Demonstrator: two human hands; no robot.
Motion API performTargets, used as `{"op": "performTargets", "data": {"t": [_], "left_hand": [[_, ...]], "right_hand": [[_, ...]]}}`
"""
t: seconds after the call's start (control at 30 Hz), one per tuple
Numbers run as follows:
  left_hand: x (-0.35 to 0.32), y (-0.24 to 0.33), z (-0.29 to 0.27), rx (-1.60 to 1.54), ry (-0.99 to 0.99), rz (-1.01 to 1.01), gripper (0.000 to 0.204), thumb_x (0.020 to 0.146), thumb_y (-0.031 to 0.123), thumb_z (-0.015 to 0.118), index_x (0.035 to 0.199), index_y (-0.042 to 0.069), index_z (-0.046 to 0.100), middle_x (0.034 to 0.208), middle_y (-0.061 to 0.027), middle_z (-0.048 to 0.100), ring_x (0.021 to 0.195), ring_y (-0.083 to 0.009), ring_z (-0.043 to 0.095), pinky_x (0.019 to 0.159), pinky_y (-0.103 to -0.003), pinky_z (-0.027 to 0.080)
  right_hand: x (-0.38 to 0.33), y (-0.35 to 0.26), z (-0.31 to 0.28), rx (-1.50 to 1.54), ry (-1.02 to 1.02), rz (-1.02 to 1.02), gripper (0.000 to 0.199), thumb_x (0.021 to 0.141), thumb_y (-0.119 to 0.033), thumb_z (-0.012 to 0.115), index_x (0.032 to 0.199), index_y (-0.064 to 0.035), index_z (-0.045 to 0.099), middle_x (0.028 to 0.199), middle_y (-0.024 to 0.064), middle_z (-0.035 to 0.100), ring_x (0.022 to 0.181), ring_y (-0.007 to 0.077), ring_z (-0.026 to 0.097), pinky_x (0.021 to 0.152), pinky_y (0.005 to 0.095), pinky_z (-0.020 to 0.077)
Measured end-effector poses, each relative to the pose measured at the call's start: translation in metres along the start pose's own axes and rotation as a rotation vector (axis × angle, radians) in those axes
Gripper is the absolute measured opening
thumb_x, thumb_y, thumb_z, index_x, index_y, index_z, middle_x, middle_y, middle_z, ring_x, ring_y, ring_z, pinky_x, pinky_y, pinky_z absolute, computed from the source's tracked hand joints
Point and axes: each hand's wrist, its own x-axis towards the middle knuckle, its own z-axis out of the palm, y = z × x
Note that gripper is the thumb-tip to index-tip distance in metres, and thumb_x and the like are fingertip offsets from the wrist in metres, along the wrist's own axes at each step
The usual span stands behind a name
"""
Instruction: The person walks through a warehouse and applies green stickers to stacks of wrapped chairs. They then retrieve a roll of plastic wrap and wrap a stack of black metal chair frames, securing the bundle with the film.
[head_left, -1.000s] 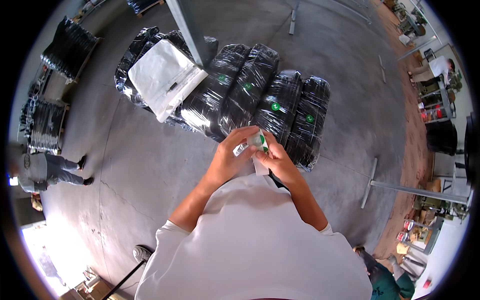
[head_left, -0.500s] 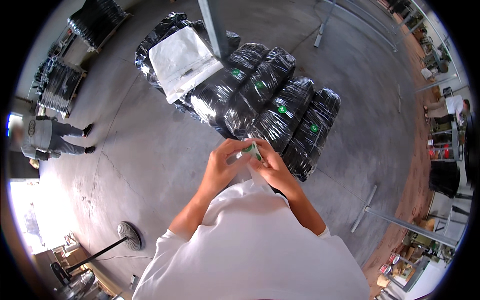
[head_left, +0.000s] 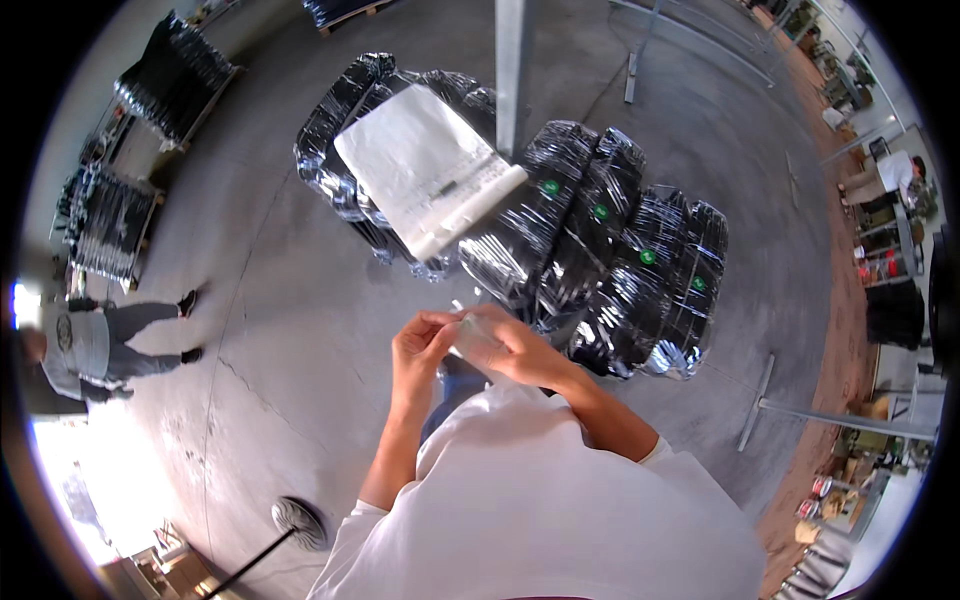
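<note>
The left hand (head_left: 420,342) and right hand (head_left: 520,352) meet in front of the white shirt (head_left: 540,480), fingers (head_left: 432,320) pinched around a small, blurred pale piece (head_left: 467,337), near black wrapped bundles (head_left: 527,215) on the floor (head_left: 300,310).

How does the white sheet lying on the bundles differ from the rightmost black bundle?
The white sheet is pale and mostly matte; the rightmost black bundle is dark and glossy. The sheet is broad and flattish; the bundle is long and rounded. The bundle bears a green sticker; the sheet shows none. Neither is held.
</note>
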Motion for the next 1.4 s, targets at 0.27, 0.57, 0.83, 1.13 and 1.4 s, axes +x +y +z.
{"op": "performTargets", "data": {"t": [0.27,0.57,0.83,1.13,1.4], "left_hand": [[0.106,0.060,-0.098,0.355,0.063,0.209,0.011,0.081,0.010,0.059,0.079,0.000,0.057,0.070,0.0008,0.054,0.064,-0.0070,0.049,0.058,-0.021,0.039],[0.299,0.043,-0.006,0.896,-0.158,0.749,0.012,0.073,0.011,0.061,0.068,0.004,0.052,0.072,-0.0096,0.056,0.074,-0.0291,0.054,0.063,-0.038,0.044],[0.421,-0.017,0.050,1.357,-0.353,1.416,0.007,0.065,0.006,0.056,0.070,0.008,0.051,0.071,-0.0047,0.052,0.073,-0.0237,0.053,0.068,-0.032,0.042],[0.420,0.018,0.011,1.397,-0.962,0.830,0.031,0.079,0.029,0.059,0.098,0.005,0.058,0.095,-0.0074,0.057,0.087,-0.0276,0.054,0.074,-0.039,0.041],[0.433,0.031,-0.053,1.383,-1.000,1.051,0.031,0.075,0.030,0.062,0.094,0.007,0.053,0.086,-0.0062,0.050,0.083,-0.0237,0.049,0.072,-0.035,0.037]], "right_hand": [[0.071,0.001,0.046,0.598,0.021,-0.035,0.030,0.086,-0.024,0.054,0.100,0.0020,0.055,0.105,0.0030,0.047,0.083,0.0123,0.052,0.068,0.0238,0.0427],[0.087,-0.013,0.016,0.633,0.475,-0.124,0.041,0.076,-0.029,0.059,0.102,0.0034,0.057,0.068,0.0025,0.055,0.052,0.0066,0.048,0.046,0.0190,0.0369],[0.109,-0.011,-0.022,0.425,0.559,-0.116,0.037,0.073,-0.030,0.061,0.088,0.0040,0.059,0.074,0.0005,0.054,0.067,0.0066,0.046,0.060,0.0206,0.0368],[0.144,-0.021,-0.031,0.522,0.693,-0.118,0.033,0.071,-0.027,0.061,0.079,0.0053,0.059,0.089,0.0054,0.056,0.076,0.0095,0.049,0.065,0.0224,0.0382],[0.229,-0.020,-0.013,0.771,1.154,-0.125,0.032,0.079,-0.029,0.057,0.090,0.0002,0.056,0.069,0.0020,0.053,0.057,0.0090,0.049,0.057,0.0225,0.0401]]}}
